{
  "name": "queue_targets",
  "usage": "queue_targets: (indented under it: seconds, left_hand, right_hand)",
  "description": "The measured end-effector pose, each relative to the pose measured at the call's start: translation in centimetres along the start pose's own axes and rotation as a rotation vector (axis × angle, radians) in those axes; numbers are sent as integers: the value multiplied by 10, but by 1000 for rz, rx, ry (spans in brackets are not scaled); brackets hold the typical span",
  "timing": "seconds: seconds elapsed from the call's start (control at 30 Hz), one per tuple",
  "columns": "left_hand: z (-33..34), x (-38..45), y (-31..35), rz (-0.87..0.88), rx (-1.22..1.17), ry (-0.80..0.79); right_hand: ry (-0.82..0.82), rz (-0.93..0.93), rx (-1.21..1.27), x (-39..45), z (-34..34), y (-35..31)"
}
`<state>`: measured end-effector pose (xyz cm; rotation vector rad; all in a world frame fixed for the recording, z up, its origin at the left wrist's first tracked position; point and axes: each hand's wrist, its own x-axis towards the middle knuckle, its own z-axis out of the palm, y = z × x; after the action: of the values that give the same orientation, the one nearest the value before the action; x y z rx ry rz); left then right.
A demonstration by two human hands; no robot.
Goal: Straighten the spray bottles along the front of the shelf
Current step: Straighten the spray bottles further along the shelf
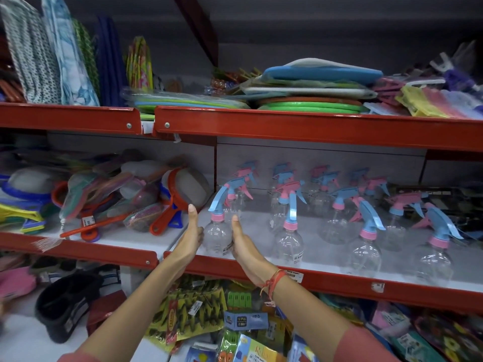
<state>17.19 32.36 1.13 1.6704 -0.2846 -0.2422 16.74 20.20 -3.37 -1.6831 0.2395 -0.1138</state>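
Clear round-bodied plastic spray bottle with pink collar and blue trigger head (217, 237), leftmost of front row, near lip of white shelf with red front edge (339, 282). Cupped between left hand (192, 235) and right hand (241, 244); fingers flat and spread against its sides, not clenched. Light, likely empty: could tip or skid off edge under uneven push. Next clear bottle with blue trigger (288, 240) just beside, risks a knock. Red-rimmed strainers (180, 189) crowd left.

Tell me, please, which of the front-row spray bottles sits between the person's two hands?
The leftmost front-row bottle, with a blue trigger and pink collar. The left hand and right hand flank its clear body; the other bottles stand untouched to the right.
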Motion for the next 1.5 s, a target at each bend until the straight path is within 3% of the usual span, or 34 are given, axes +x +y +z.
queue_targets:
  seconds: [0.37,0.57,0.83,0.97,1.37,1.5]
  left_hand:
    - [-4,-12,-6,-8,1,132]
    - [6,-18,-5,-73,-76,52]
    - [2,-13,8,-11,-45,-30]
    - [-11,6,0,-85,-73,-29]
    - [-15,14,-10,-62,-112,-87]
    - [-12,15,-12,-18,-107,-39]
  right_hand:
    - [29,-18,-13,-5,-17,-30]
    - [-72,-51,101,5,-6,-33]
    - [-107,-74,67,-8,-13,-18]
    - [-129,-74,87,-19,-11,-17]
    - [-95,-5,23,-28,-8,-16]
    - [-70,-46,17,-36,-11,-18]
